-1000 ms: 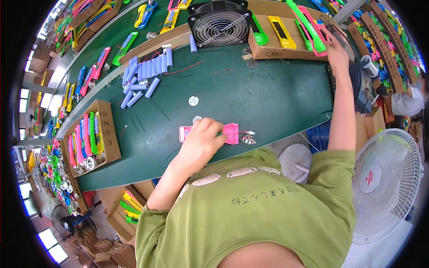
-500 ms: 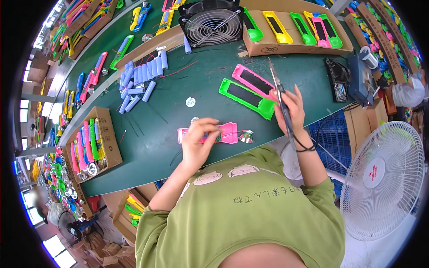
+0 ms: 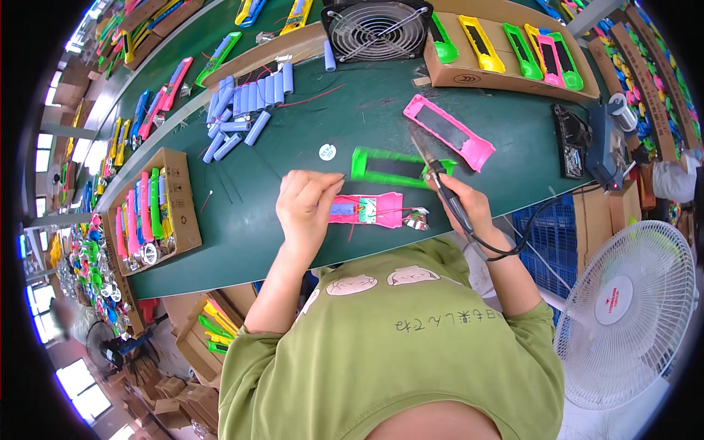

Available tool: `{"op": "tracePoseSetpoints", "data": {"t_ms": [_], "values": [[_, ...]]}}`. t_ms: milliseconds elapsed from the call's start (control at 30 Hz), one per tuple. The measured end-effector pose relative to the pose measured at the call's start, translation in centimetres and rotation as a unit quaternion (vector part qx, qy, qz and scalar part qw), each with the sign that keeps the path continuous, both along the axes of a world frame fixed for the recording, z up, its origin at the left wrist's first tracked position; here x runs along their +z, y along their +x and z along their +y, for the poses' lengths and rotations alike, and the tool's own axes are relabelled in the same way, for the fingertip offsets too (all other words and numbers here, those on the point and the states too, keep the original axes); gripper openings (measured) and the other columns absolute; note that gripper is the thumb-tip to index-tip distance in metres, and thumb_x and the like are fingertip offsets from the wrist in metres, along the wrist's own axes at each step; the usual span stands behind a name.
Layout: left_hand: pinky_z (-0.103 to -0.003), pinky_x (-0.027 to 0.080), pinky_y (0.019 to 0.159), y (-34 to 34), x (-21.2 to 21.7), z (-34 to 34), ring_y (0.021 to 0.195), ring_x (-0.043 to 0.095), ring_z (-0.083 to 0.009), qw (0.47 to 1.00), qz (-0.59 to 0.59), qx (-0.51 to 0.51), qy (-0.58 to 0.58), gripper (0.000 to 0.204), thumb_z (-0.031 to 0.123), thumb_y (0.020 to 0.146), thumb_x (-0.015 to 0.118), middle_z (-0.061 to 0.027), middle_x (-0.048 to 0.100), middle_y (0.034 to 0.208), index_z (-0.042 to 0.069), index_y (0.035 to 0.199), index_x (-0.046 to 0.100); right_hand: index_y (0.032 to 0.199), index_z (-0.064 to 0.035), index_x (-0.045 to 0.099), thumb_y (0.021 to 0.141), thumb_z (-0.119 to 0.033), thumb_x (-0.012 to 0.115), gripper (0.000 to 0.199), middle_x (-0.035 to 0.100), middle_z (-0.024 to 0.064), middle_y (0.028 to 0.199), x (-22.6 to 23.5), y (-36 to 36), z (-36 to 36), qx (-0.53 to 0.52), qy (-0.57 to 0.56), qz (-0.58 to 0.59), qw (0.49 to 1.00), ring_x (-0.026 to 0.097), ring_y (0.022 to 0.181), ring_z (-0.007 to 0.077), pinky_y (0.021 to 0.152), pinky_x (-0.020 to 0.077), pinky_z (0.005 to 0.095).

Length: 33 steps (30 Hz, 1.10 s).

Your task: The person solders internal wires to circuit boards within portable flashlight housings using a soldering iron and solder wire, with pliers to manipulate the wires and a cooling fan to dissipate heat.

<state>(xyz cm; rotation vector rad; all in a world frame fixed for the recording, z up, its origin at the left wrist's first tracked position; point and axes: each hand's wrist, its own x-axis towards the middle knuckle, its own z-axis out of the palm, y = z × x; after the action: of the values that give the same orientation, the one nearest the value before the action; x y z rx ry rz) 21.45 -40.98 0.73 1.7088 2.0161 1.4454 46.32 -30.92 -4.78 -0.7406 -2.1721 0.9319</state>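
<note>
My right hand (image 3: 469, 209) is closed round a soldering iron (image 3: 456, 204), its metal tip pointing up and left. Fingers of that hand are at the right end of a green plastic casing (image 3: 358, 165), which is smeared by motion. Beyond it lies a pink casing with a dark panel (image 3: 449, 132). Near the table edge sits an open pink casing (image 3: 391, 210) holding a blue cell, a small green circuit board (image 3: 367, 210) and red wires. A silvery lamp part (image 3: 416, 218) lies at its right end. My left hand (image 3: 306, 205) pinches something too small to make out above its left end.
Blue cylindrical cells (image 3: 257, 95) are piled at the back left. A black fan (image 3: 378, 33) and a carton of coloured casings (image 3: 469, 75) stand at the back. Another filled carton (image 3: 176, 198) is at left. The iron's cable (image 3: 524, 235) trails right toward a blue box (image 3: 605, 139).
My left hand has risen off the near pink casing, uncovering its board. My right hand has come down to the green casing, which has turned and separated from the far pink one.
</note>
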Motion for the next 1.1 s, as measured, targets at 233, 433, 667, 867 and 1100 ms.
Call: {"op": "tracePoseSetpoints", "data": {"t_ms": [233,433,667,867,1100], "values": [[-0.035,0.039,0.067,-1.7,-0.1,1.0,0.073,0.05,-0.025,0.958,0.188,-0.125,-0.176,0.004,0.004,0.068,0.062,-0.0052,0.054,0.071,0.006,0.072,0.062,0.102,-0.0049,0.056,0.078,-0.006,0.064,0.025,0.067,0.0076,0.083,2.2,-1.1,-0.8,0.093,0.091,0.077,0.989,0.065,0.072,0.0225,0.088,0.0443,0.0417],[-0.035,0.038,0.068,-1.6,0.0,1.9,0.079,0.05,-0.0232,0.923,0.244,-0.156,-0.254,0.004,0.006,0.067,0.062,-0.0051,0.052,0.07,0.009,0.069,0.061,0.095,0.006,0.059,0.078,-0.003,0.065,0.02,0.063,0.0112,0.08,1.8,-2.9,-2.9,-0.074,-0.262,0.21,0.939,0.064,0.072,0.0195,0.069,0.0532,0.0328],[-0.035,0.038,0.066,-1.2,-0.3,2.2,0.079,0.051,-0.0221,0.908,0.285,-0.146,-0.271,0.003,0.009,0.066,0.064,-0.0037,0.052,0.07,0.01,0.068,0.062,0.093,0.0056,0.058,0.081,-0.001,0.06,0.014,0.063,0.0104,0.084,1.7,-4.5,-2.6,-0.09,-0.437,0.233,0.864,0.062,0.065,0.0137,0.051,0.0503,0.0224],[-0.035,0.038,0.067,-1.0,-0.4,2.3,0.08,0.051,-0.0225,0.904,0.301,-0.138,-0.27,0.003,0.009,0.066,0.064,-0.0047,0.052,0.071,0.01,0.068,0.062,0.093,0.0052,0.058,0.081,-0.002,0.061,0.015,0.063,0.0093,0.082,1.8,-5.1,-2.8,-0.104,-0.434,0.207,0.871,0.063,0.065,0.0128,0.048,0.0481,0.0206],[-0.036,0.039,0.069,-0.8,-0.2,2.5,0.081,0.052,-0.0227,0.889,0.333,-0.138,-0.282,0.003,0.009,0.066,0.064,-0.0059,0.053,0.072,0.009,0.067,0.061,0.095,0.0038,0.058,0.082,-0.003,0.061,0.016,0.064,0.0104,0.085,2.0,-5.2,-3.1,-0.112,-0.42,0.176,0.883,0.063,0.065,0.0146,0.05,0.0465,0.0217]]}}
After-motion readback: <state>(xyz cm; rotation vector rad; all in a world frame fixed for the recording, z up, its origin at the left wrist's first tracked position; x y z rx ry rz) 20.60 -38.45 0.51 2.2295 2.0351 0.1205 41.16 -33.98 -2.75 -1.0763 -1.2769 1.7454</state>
